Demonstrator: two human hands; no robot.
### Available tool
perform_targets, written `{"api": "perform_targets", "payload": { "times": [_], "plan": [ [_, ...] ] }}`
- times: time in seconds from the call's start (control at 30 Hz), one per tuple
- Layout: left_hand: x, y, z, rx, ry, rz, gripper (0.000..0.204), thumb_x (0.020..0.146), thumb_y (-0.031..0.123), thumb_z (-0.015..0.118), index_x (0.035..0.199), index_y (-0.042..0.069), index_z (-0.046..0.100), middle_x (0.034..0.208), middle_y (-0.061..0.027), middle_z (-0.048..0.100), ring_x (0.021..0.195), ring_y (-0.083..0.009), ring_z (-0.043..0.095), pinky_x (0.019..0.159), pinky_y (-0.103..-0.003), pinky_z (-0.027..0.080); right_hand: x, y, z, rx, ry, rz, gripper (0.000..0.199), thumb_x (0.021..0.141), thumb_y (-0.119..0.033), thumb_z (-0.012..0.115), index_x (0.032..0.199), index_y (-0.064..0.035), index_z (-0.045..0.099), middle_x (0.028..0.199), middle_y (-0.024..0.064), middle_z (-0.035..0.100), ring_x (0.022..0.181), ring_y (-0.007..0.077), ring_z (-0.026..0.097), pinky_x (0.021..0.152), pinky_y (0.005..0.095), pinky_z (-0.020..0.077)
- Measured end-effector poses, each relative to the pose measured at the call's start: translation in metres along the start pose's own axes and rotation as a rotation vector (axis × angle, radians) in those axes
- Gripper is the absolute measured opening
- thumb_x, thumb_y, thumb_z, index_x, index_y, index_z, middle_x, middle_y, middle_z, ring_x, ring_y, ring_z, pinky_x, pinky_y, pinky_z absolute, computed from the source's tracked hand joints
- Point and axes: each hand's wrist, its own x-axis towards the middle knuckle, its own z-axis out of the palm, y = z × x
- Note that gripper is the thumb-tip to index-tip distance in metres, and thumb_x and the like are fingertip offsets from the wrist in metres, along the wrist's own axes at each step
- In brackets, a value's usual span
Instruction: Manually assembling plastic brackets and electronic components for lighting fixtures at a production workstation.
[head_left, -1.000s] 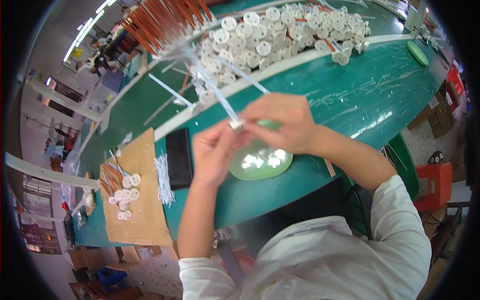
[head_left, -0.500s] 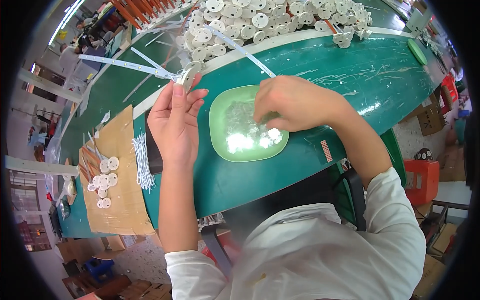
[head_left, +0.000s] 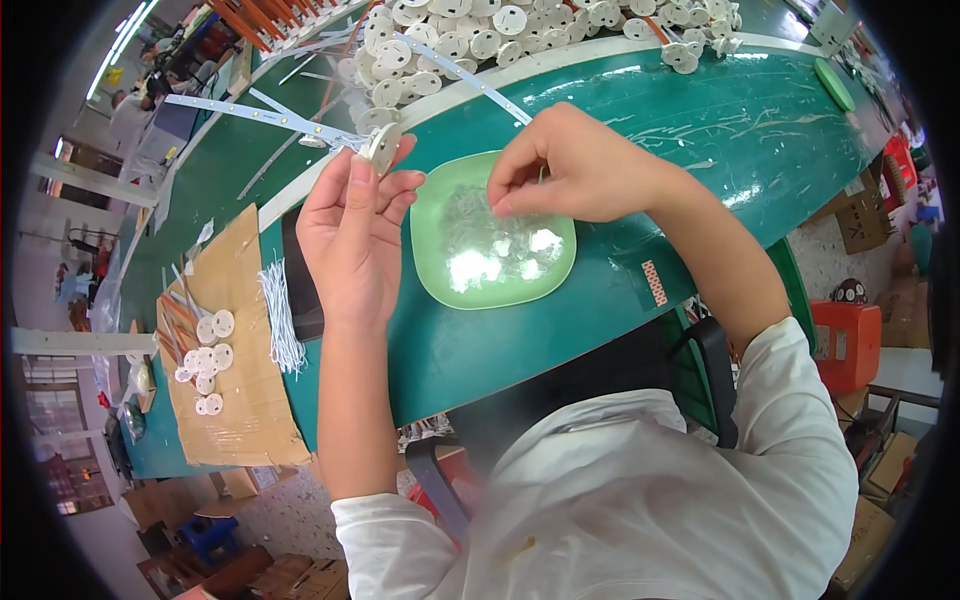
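My left hand (head_left: 352, 235) pinches a white round disc (head_left: 384, 150) on edge between thumb and fingers. Pale LED strips (head_left: 262, 116) reach out from beside the disc to the far left, with thin white wires near it. My right hand (head_left: 580, 165) is over the far right part of a green tray (head_left: 426, 262), its thumb and fingertips pressed together. Whatever those fingertips hold is too small to make out. Small clear, shiny pieces (head_left: 478, 222) lie in the tray, partly lost in glare.
Many white discs (head_left: 485, 44) are heaped at the back, with another LED strip (head_left: 470, 78) slanting from them. At left, a cardboard sheet (head_left: 245, 400) bears several discs with orange strips. White wires (head_left: 282, 318) lie beside it. A small perforated piece (head_left: 654, 283) lies right of the tray.
My right hand has risen from among the pieces in the tray, its fingertips now pinched nearer my left hand. My left hand still holds the disc. The whole view has shifted slightly.
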Motion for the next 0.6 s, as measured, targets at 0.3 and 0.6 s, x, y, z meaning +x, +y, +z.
{"api": "perform_targets", "payload": {
  "times": [0.3,0.6],
  "plan": [
    [-0.0019,-0.0022,0.0022,-0.011,-0.041,-0.020,0.032,0.099,0.017,0.059,0.125,-0.002,0.056,0.120,-0.0262,0.063,0.093,-0.0241,0.069,0.083,-0.035,0.055,0.0015,0.0007,-0.0003,0.209,-0.018,0.144,0.016,0.083,-0.005,0.070,0.095,0.0062,0.071,0.077,0.0094,0.071,0.065,0.0107,0.067,0.060,0.0236,0.0540],
    [-0.0051,-0.0044,0.0097,-0.066,-0.103,-0.098,0.037,0.098,0.016,0.060,0.130,-0.001,0.053,0.124,-0.0219,0.062,0.100,-0.0232,0.067,0.087,-0.032,0.052,0.0006,-0.0054,0.0003,0.367,0.036,0.102,0.016,0.084,-0.001,0.069,0.099,0.0054,0.071,0.082,0.0098,0.072,0.069,0.0104,0.068,0.064,0.0229,0.0551]
  ]
}}
